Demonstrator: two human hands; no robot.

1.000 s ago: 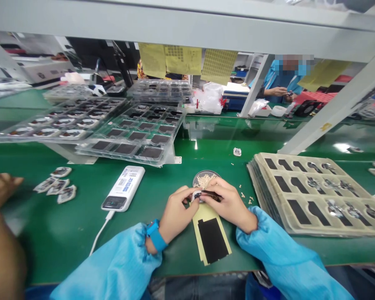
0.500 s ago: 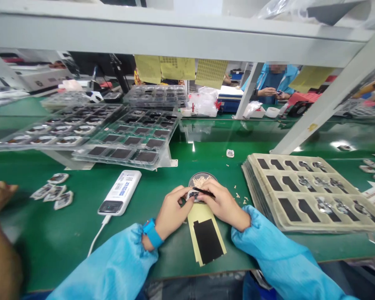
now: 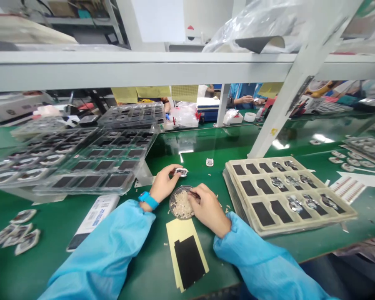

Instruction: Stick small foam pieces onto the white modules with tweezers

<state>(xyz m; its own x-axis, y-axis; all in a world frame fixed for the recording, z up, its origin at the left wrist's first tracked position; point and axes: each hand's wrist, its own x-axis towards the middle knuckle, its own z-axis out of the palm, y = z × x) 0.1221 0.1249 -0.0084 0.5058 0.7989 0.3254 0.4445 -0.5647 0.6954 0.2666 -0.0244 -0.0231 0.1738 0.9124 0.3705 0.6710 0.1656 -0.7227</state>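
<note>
My left hand (image 3: pixel 164 182) pinches a small white-rimmed part (image 3: pixel 181 171) above the green table, beyond the round dish. Dark tweezers (image 3: pixel 195 194) are held in my right hand (image 3: pixel 207 207), at the right edge of the dish (image 3: pixel 172 211). Small pale pieces (image 3: pixel 181 203) fill much of that dish. Nearer to me lies a yellow sheet (image 3: pixel 171 246) with a black rectangular piece (image 3: pixel 190 261) on it. A similar white part (image 3: pixel 209 162) rests farther back on the table.
Stacked beige trays (image 3: pixel 270 195) with black and silver parts stand right. Clear trays (image 3: pixel 90 181) are raised at left. A white power bank (image 3: pixel 95 218) and several white parts (image 3: pixel 23 216) lie left. A slanted post (image 3: pixel 278 108) rises behind; a person's hands (image 3: pixel 245 99) show beyond.
My hands have separated. The left moved away to the upper left with the white part; the right moved with the tweezers to the dish's edge. The view has turned right and tilted up.
</note>
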